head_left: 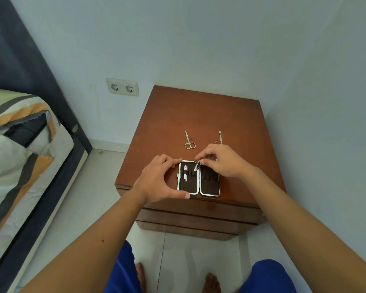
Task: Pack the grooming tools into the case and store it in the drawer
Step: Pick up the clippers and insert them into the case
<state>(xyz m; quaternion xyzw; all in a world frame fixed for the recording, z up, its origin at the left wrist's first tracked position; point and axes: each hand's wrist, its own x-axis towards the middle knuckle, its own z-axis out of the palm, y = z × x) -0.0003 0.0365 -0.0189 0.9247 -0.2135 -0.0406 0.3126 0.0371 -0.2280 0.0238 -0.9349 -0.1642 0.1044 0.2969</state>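
While the case (199, 178) lies open flat at the front edge of a wooden nightstand (199, 115), a person's left hand (161, 178) curls around its left half to steady it, thumb along the near rim, and the right hand (222, 160) pinches a slim metal tool (197, 165) over the hinge, tip angled toward the elastic loops. One nail clipper (185, 174) already sits strapped in the left half; the right half looks empty. Two tools wait on the tabletop beyond the case: one pair of small scissors (189, 141) and one thin pusher-type implement (220, 137) (a second fine piece may lie beside it, too small to tell). These steel pieces are probably light, rigid and slick, with sharp tips, best taken at mid-shaft or by the scissor rings. Drawer fronts (197, 218) below appear shut.
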